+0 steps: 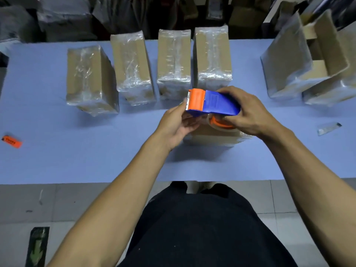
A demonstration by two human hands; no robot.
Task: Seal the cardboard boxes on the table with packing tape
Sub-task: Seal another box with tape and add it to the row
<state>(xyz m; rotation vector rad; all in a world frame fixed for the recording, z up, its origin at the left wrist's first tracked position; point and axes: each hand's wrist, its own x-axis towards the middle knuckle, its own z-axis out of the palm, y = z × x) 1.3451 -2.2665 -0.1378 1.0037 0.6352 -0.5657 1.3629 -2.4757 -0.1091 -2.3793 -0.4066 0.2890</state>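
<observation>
Tape dispenser, blue body with orange cutter head, held above the blue surface, gripped from both ends. Right hand curled over the dispenser's rear and the tape roll beneath it, fingers wrapped round the blue body. Left hand at the dispenser's cutter end, palm turned up, fingers curled under the orange head; whether pinching a tape end, cannot tell. Directly under the dispenser, a low cardboard box lying flat on the surface, mostly hidden by both hands. Beyond the dispenser, a row of four taped boxes: nearest behind it the fourth taped box, then to that one's left the third taped box, the second taped box and the first taped box, each wrapped in glossy clear tape. Far right of the dispenser, an open box with flaps raised, its outside also covered in tape. Right of the dispenser, near the right forearm, a small strip of tape on the surface. Far left of the dispenser, a small orange item lying near the surface edge.
</observation>
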